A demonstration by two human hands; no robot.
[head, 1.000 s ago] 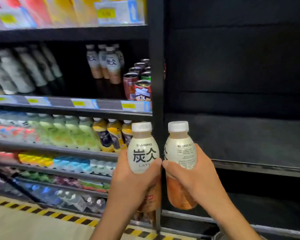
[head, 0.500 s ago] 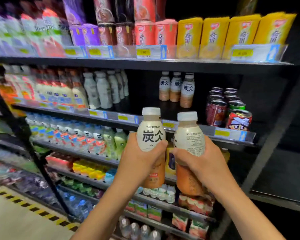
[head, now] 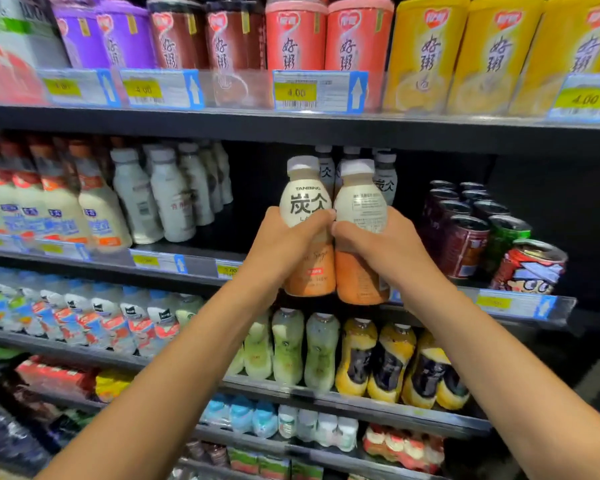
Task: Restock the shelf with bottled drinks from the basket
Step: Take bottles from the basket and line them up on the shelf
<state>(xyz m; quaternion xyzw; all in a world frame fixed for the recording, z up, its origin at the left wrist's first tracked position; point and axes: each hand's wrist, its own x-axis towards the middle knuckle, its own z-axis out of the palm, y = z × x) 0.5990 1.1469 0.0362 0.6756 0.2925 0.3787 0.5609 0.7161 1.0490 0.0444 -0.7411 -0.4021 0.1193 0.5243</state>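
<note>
L hand: (head: 284,242) wrapped round latte bottle (head: 307,226), upright, label facing out.
R hand: (head: 381,247) clamped on second bottle (head: 361,233), back label out; bottles touching side by side.
Where: both in air at front of middle shelf (head: 201,263), just before same-brand row (head: 385,178).
Basket: not in view.
Step, my read: set down in front of that row, bases flat, turn R bottle face-out, keep clear of cans (head: 465,244).
Writing: "TANBING", big Chinese chars; price tags (head: 295,91) "4.00" above.
</note>
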